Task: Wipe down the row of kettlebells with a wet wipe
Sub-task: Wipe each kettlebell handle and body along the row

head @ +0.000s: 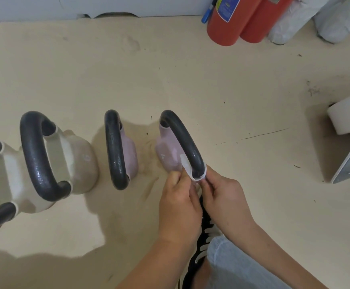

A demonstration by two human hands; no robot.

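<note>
While the wet wipe (187, 168) wraps the near end of the handle (182, 138) on the rightmost kettlebell (168, 152), which stands on the floor (232, 101), the left hand (178, 198) and right hand (222, 197) each pinch one end of it. Handle-wiping seems to be the step in hand. Next, the wipe likely needs drawing along the bar, then over the pink body.
</note>
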